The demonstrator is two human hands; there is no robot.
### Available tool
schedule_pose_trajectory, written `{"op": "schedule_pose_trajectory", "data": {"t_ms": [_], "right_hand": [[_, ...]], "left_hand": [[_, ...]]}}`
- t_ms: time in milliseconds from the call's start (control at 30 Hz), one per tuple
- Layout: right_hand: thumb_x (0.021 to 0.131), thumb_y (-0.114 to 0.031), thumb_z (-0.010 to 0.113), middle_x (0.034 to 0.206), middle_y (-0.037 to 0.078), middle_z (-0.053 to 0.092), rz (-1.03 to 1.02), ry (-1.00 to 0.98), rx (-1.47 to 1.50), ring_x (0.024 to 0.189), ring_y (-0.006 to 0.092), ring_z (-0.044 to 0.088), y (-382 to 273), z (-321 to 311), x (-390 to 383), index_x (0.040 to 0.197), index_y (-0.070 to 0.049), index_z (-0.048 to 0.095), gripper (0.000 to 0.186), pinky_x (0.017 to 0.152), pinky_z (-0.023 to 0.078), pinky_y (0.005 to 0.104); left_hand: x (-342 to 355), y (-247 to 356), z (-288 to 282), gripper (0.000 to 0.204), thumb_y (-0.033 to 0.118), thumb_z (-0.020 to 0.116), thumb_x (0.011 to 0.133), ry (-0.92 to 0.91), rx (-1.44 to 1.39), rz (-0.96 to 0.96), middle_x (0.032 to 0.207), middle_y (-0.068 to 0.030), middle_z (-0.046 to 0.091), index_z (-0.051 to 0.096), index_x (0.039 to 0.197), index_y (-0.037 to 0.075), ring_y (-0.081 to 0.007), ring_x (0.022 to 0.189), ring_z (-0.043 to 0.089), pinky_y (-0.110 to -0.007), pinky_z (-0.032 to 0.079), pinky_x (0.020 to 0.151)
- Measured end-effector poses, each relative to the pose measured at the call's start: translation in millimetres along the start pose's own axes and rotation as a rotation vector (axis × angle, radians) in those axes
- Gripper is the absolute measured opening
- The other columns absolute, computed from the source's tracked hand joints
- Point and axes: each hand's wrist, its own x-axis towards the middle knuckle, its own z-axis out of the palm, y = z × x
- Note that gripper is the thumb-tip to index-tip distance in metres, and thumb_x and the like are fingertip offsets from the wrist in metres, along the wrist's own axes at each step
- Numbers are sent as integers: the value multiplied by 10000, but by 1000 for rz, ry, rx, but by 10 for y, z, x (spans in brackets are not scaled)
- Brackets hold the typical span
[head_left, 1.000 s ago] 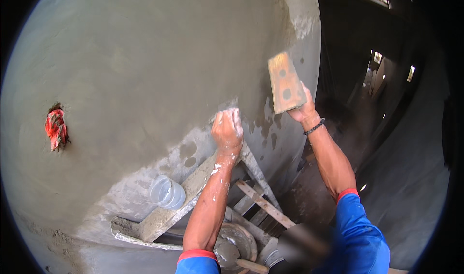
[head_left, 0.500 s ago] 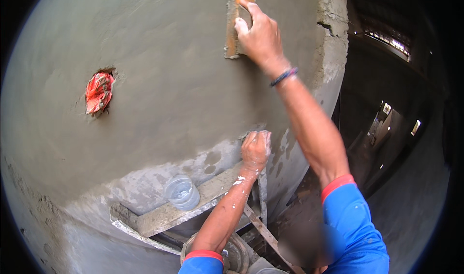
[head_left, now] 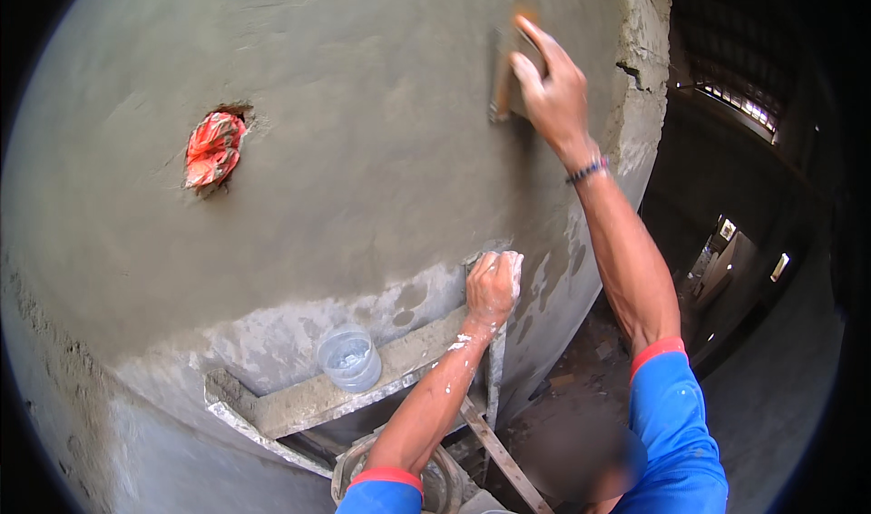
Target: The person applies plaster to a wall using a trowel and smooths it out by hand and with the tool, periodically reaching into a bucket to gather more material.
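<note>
On the upper left of the frame a crumpled red plastic wad (head_left: 215, 149) fills a ragged hole in the grey plastered wall (head_left: 363, 151). Lower down, just left of the middle, a clear plastic tub (head_left: 356, 378) stands on a mortar-crusted wooden frame (head_left: 308, 405). Right of the centre, high in the frame, is the float (head_left: 504, 80): a narrow, straight-edged slab, upright with a slight lean, brownish along the side I can see and orange near its top, its outline smeared by blur. Of the hands, the left hand (head_left: 491, 287) is at mid-height below it, fingers curled in tightly at the lower edge of the smooth plaster, whitish smears on its skin; whether it grips anything I cannot tell. The right hand (head_left: 555, 92), a dark beaded bracelet (head_left: 588, 170) at its wrist, holds the float, index finger stretched up along it and thumb set apart lower down. So the float lies between the right hand and the wall, to the left of that palm, and well above the left hand. Farther right, the wall ends in a rough, cracked edge (head_left: 640, 88).
</note>
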Motion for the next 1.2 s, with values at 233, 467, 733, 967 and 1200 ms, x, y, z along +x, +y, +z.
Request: {"op": "schedule_pose_trajectory", "data": {"t_ms": [233, 467, 733, 967, 1200], "right_hand": [[896, -103, 639, 1066, 183, 658, 38, -287, -61, 993, 379, 635, -14, 12, -1150, 1382, -208, 573, 502, 854, 541, 449], [900, -127, 609, 1267, 196, 652, 291, 54, -76, 1166, 355, 620, 574, 8, -393, 1314, -108, 629, 415, 986, 500, 417], [779, -59, 680, 921, 104, 587, -253, -382, -107, 831, 295, 601, -985, 390, -760, 1292, -234, 658, 543, 747, 531, 393], [887, -216, 588, 1156, 199, 695, 172, -41, -88, 1093, 371, 656, 187, 63, 894, 1294, -159, 644, 414, 927, 536, 421], [864, -91, 622, 1238, 167, 672, 1, -71, -17, 1150, 307, 645, -95, 352, -271, 1316, -88, 623, 453, 995, 506, 390]], "left_hand": [[-40, -32, -10, 151, 125, 699, 887, 15, -41, 9, 728, -122, 569, 581, 818, 60, -319, 700, 601, -431, 500, 637], [-33, 25, 60, 146, 120, 700, 884, 41, -62, 27, 729, -120, 571, 581, 819, 65, -316, 701, 601, -429, 498, 631], [-57, -40, -3, 136, 93, 703, 856, 34, -35, 21, 722, -137, 569, 582, 819, 44, -342, 694, 602, -443, 505, 633], [26, 63, 5, 143, 113, 712, 874, 44, -64, 8, 748, -114, 608, 588, 823, 64, -314, 708, 616, -423, 512, 639], [-45, -42, -22, 139, 123, 725, 873, 22, -30, -27, 758, -105, 615, 605, 836, 63, -316, 717, 631, -427, 516, 640]]}}
